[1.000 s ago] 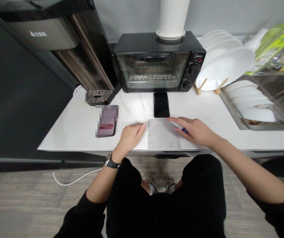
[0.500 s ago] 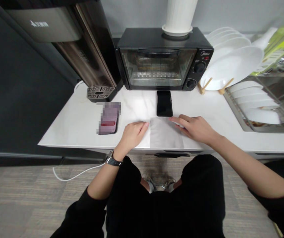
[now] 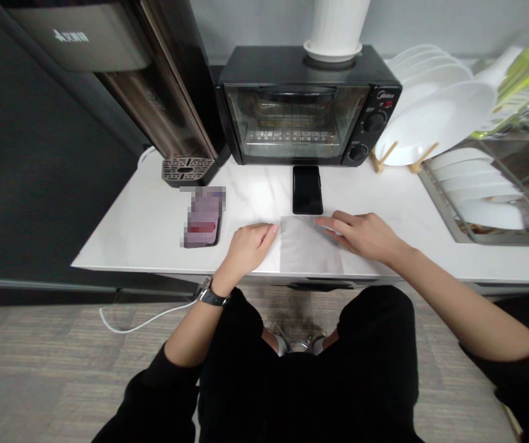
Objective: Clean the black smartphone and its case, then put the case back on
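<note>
A flat grey sheet (image 3: 308, 251) lies on the white counter (image 3: 144, 227) near its front edge. My left hand (image 3: 246, 246) rests with curled fingers at the sheet's left edge, thumb and fingertips touching it. My right hand (image 3: 366, 237) lies palm down over the sheet's right side, fingers pointing left. A small white object (image 3: 332, 229) shows under its fingers; most of it is hidden. A black phone (image 3: 307, 189) lies face up just beyond the sheet.
A black toaster oven (image 3: 301, 107) stands at the back with a white ribbed vessel (image 3: 335, 27) on top. A water dispenser (image 3: 162, 92) is at the left, and a second phone (image 3: 202, 216) lies near it. White plates (image 3: 435, 114) stand in a rack; a sink (image 3: 490, 191) holds dishes.
Both hands stay on the sheet almost unmoved. A blue tip that showed under my right hand a second ago is now covered. The view has tilted slightly.
</note>
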The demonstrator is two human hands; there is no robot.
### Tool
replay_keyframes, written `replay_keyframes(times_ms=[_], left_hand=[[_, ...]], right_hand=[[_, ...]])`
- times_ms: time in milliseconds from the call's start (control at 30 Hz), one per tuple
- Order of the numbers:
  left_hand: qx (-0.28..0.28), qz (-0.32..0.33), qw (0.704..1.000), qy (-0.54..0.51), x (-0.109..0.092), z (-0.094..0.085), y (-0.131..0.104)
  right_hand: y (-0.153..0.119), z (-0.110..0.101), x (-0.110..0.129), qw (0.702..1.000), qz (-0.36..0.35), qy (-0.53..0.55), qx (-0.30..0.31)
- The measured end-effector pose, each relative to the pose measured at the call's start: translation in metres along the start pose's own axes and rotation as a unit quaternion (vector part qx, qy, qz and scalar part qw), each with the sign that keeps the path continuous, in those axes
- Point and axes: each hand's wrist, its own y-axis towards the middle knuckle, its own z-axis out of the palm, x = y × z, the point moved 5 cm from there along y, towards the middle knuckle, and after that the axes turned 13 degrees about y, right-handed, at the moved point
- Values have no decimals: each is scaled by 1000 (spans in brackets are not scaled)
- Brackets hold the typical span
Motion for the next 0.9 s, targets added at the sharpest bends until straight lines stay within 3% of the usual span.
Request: replay_keyframes(times_ms=[900], left_hand=[[-6, 0, 999, -41, 4, 1, 1]], right_hand=[[-4, 11, -11, 999, -1, -47, 18]])
